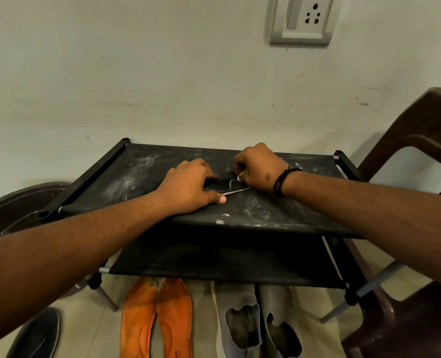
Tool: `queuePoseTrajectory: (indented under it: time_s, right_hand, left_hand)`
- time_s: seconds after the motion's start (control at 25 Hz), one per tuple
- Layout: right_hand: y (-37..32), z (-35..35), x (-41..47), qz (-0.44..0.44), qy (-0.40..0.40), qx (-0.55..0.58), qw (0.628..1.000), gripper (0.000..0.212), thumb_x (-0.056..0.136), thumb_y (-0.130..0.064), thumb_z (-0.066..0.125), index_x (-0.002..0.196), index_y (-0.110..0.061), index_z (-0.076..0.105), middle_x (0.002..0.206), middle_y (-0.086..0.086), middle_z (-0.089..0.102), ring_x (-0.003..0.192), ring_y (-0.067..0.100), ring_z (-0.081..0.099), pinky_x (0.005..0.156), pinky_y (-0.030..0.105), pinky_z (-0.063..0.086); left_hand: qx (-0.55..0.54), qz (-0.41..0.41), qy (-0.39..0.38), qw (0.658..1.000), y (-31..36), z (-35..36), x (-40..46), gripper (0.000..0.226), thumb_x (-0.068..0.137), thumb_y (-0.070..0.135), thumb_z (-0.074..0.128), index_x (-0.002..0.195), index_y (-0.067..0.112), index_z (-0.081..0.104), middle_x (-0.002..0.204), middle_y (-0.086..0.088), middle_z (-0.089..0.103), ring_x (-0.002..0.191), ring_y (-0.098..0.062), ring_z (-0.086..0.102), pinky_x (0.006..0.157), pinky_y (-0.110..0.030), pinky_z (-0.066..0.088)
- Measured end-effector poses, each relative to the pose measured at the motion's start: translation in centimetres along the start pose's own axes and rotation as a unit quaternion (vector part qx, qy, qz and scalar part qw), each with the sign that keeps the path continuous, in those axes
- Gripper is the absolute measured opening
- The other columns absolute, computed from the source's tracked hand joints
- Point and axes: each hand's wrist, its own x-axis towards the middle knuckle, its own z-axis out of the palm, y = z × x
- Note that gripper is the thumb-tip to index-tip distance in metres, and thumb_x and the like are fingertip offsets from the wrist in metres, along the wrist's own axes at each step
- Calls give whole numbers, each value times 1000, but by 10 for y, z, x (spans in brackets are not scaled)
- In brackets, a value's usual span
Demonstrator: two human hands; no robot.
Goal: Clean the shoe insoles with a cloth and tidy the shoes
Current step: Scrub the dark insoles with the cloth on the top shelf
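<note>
Your left hand [191, 187] lies on a black insole [214, 186] on the dusty top shelf of the rack [126, 174], thumb and fingers curled around its edges. At 3 o'clock from it, your right hand [259, 169] has its fingers curled down onto the same insole's far end; a pale bit shows under them, and I cannot tell what it is. At 6 o'clock, on the floor, lie two orange insoles [157, 319] and, beside them, two worn grey insoles [255, 321].
</note>
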Motion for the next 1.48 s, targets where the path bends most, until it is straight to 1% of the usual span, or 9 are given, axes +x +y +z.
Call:
queuePoseTrajectory:
  time_s: [0.12,0.28,0.48,0.64,0.84,1.04,1.2,1.32,1.48]
  right_hand:
    - [-3,2,8,41,26,2,999,8,82,-4,67,86,-10,71,91,6,70,85,23,65,72,28,52]
    - [-11,-3,0,15,-40,80,996,6,76,-7,78,78,-9,74,77,-1,72,73,11,67,61,16,50]
    - [-15,-3,11,22,-6,-40,999,10,82,-5,66,74,-11,64,86,9,70,81,24,65,66,28,50]
    - [-21,-9,3,24,-79,90,993,8,72,-6,80,74,-10,73,75,0,73,71,11,68,63,21,56]
    - [-16,1,12,28,8,-62,998,5,81,-5,66,79,-10,66,89,10,69,83,27,65,68,31,52]
    - [-21,-5,-10,15,-79,109,991,8,74,-3,77,73,-10,72,73,-1,72,68,7,67,59,17,51]
    - [-1,-3,2,62,11,17,998,13,78,-3,71,73,-15,68,83,3,71,81,19,66,70,25,52]
    - [-10,9,1,62,48,12,997,13,78,-1,65,76,-14,69,86,5,70,81,21,65,73,29,55]
    - [-29,10,-14,9,9,91,996,12,77,0,67,74,-11,71,76,-2,68,72,10,63,65,17,52]
  left_hand:
    - [-4,-6,0,1000,0,-1,0,66,81,60,72,137,27,61,141,3,53,131,-23,47,107,-53,41]
    - [-2,-2,1,1000,-2,1,-2,65,81,61,71,135,27,62,140,3,53,131,-24,48,106,-52,42]
    - [4,-6,-2,1000,1,-1,-3,65,82,61,71,136,27,61,142,2,53,132,-25,47,106,-52,41]
    - [11,-1,-3,1000,0,0,-4,60,81,62,71,130,27,65,139,1,54,129,-25,49,104,-52,43]
    - [5,-9,-5,1000,3,-1,-3,66,82,61,71,137,25,61,142,1,52,132,-26,47,106,-53,41]
    - [10,-2,-3,1000,0,0,-6,63,81,62,71,133,26,63,141,2,53,130,-25,47,105,-52,43]
    - [6,-9,-5,1000,4,-2,-3,66,83,60,71,139,26,59,143,2,51,133,-26,45,108,-53,41]
    - [7,-9,-4,1000,2,-1,-4,66,82,60,71,137,26,60,143,2,52,132,-26,46,107,-52,41]
    - [5,-7,-1,1000,1,0,-5,60,80,61,72,129,26,66,139,2,54,129,-25,48,104,-51,43]
